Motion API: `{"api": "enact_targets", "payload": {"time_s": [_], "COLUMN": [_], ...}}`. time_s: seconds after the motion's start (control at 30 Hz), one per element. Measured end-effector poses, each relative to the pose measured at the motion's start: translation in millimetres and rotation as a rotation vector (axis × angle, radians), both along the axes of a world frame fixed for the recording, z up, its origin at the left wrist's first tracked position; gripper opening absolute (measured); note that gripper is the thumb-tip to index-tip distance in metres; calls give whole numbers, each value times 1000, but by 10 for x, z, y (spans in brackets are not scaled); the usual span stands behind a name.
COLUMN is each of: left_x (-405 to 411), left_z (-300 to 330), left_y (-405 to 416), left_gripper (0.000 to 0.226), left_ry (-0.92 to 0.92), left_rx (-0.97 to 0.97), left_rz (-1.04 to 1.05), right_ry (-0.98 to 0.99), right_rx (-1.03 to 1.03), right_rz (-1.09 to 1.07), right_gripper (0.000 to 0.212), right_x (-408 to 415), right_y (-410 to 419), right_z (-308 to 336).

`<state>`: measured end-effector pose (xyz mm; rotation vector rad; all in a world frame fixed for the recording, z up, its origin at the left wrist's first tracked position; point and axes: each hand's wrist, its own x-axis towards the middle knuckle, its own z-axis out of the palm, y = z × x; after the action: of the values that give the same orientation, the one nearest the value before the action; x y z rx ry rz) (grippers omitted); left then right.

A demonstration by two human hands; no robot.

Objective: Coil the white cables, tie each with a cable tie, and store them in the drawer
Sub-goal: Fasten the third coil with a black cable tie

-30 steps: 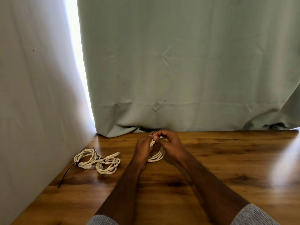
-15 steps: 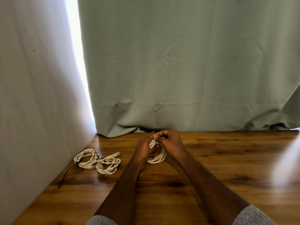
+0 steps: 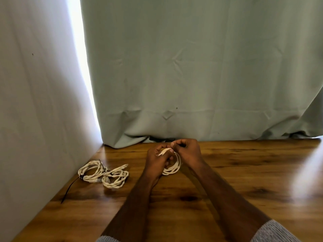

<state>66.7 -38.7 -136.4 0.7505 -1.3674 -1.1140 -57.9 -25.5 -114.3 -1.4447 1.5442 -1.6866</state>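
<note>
two coiled white cables [image 3: 103, 173] lay on the wooden tabletop [image 3: 244, 180], well to the left of the fingers and near the pale wall [image 3: 35, 102]. the farther-left coil [image 3: 90, 171] carried a black cable tie [image 3: 70, 188] whose loose tail trailed toward the near-left edge; the second coil [image 3: 116, 178] touched it on the side nearer the fingers, and whether it was tied could not be told. right of those, the left hand [image 3: 157, 159] was curled with its fingers [image 3: 161, 151] closed around the top of a third white coil [image 3: 172, 165], which hung between both hands with its lower loops at or just above the tabletop. touching it from the right, the right hand [image 3: 187, 152] had thumb and forefinger pressed together, pinching the cable strands at the top of that coil, right beside the left fingers. a cable tie there could not be made out. grey sleeves [image 3: 274, 231] showed at the bottom edge. behind the fingers hung a pale green curtain [image 3: 192, 67], its hem bunched on the tabletop's far edge.
</note>
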Motion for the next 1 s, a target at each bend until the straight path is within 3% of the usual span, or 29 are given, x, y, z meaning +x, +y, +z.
{"api": "enact_targets", "payload": {"time_s": [0.07,0.23,0.4,1.0], "left_x": [-13,46,48,67], "left_z": [-5,-26,-10,49], "left_y": [-13,-24,6,86], "left_gripper": [6,9,18,11], "left_ry": [28,103,130,115], "left_rx": [23,112,138,165], "left_rz": [38,-10,-113,-190], "right_ry": [-19,-422,-563,-450], "right_rx": [3,160,242,219], "right_rz": [63,407,518,551], "right_gripper": [4,16,15,13], "right_x": [-4,-60,-165,-257], "right_y": [30,143,124,250], "right_z": [17,19,18,18]}}
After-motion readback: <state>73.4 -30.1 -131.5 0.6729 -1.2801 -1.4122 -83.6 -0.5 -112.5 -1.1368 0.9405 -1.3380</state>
